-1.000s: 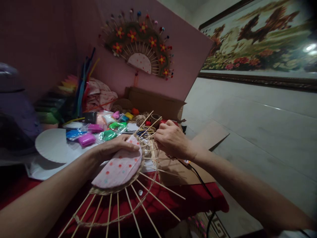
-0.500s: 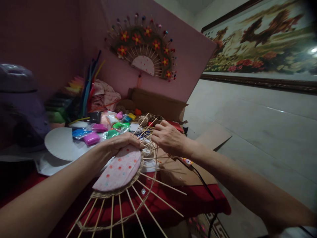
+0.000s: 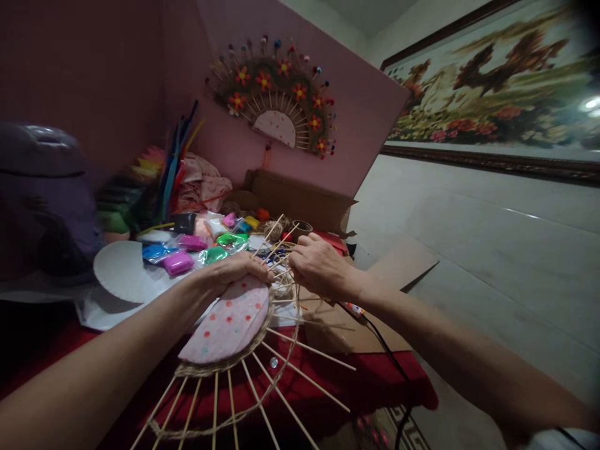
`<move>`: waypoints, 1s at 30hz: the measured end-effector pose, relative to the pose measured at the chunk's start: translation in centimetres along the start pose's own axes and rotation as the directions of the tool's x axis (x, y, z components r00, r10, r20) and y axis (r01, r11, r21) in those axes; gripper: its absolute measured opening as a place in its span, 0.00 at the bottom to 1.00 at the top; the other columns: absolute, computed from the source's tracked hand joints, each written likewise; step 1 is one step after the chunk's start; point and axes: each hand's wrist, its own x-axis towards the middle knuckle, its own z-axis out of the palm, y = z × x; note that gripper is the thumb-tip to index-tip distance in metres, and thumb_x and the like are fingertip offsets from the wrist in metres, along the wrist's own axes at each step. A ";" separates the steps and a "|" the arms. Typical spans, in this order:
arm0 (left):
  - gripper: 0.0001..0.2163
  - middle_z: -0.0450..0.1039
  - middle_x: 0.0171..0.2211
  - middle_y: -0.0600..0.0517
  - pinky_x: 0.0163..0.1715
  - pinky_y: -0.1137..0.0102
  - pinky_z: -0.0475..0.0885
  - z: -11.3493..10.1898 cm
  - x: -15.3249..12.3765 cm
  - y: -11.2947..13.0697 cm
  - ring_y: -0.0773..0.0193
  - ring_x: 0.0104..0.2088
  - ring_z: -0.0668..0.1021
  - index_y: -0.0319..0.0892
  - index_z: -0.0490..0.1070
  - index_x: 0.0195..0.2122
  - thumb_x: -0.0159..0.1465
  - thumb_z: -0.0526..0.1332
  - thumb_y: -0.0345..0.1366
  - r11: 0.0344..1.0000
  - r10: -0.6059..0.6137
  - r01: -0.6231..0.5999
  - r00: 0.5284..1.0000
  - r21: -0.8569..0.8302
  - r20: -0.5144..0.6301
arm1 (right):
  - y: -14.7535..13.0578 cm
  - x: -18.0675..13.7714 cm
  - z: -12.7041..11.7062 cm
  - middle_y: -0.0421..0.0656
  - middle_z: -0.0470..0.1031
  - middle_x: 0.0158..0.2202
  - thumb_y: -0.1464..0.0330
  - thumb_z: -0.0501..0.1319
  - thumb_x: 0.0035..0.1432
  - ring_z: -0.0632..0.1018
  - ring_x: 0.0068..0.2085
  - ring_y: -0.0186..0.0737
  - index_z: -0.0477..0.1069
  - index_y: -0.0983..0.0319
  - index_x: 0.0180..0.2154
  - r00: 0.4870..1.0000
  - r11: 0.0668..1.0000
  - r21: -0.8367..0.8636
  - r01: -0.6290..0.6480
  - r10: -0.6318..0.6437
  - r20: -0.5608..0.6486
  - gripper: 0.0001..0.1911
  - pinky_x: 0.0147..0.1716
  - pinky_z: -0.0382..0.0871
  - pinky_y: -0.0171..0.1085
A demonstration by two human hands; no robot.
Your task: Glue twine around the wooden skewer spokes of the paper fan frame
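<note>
A half-round fan frame (image 3: 229, 322) hangs tilted in front of me, its centre covered in pink dotted cloth and thin wooden sticks fanning out from the rim. My left hand (image 3: 241, 272) is closed on its upper edge, near the base of the top sticks. Twine (image 3: 276, 389) runs in an arc woven across the sticks. At the upper right sticks, my right hand (image 3: 316, 262) has its fingers pinched together where the twine arc ends; the twine between the fingertips is mostly hidden.
Bags of coloured clay (image 3: 178, 262), a white paper plate (image 3: 119, 272) and twine balls lie on the red-covered table (image 3: 394, 375). Cardboard (image 3: 375, 334) and a black cord (image 3: 387, 347) are at right. A finished flower fan (image 3: 276, 100) hangs on the pink board behind.
The view has shifted slightly, so the scene sits a little further right. Both hands keep their hold at the same spots on the fan, with only slight finger motion at the right.
</note>
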 end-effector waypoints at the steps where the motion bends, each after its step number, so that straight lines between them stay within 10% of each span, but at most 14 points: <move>1: 0.04 0.67 0.14 0.54 0.16 0.73 0.57 0.0 0.0 0.0 0.70 0.15 0.65 0.39 0.72 0.17 0.44 0.66 0.32 1.000 0.008 -0.008 1.000 -0.004 0.006 | 0.0 -0.1 0.1 0.46 0.74 0.29 0.73 0.55 0.56 0.66 0.32 0.40 0.69 0.65 0.27 1.000 1.000 0.011 -0.023 0.023 -0.005 0.07 0.36 0.52 0.39; 13: 0.04 0.66 0.13 0.54 0.15 0.72 0.55 0.2 -0.2 0.1 0.70 0.14 0.63 0.40 0.72 0.16 0.45 0.65 0.30 1.000 0.025 -0.025 0.999 -0.017 0.020 | -0.4 0.0 -0.4 0.44 0.74 0.27 0.72 0.56 0.54 0.67 0.30 0.36 0.72 0.64 0.26 0.949 0.912 0.264 -0.313 0.292 0.117 0.08 0.33 0.55 0.35; 30: 0.04 0.67 0.15 0.54 0.17 0.72 0.57 -0.2 0.0 -0.1 0.69 0.17 0.65 0.40 0.71 0.17 0.46 0.65 0.32 0.999 0.013 -0.009 0.996 -0.047 0.093 | -0.8 -0.5 -0.4 0.43 0.72 0.27 0.74 0.54 0.54 0.66 0.30 0.36 0.71 0.64 0.28 0.912 0.829 0.386 -0.404 0.398 0.100 0.07 0.32 0.54 0.35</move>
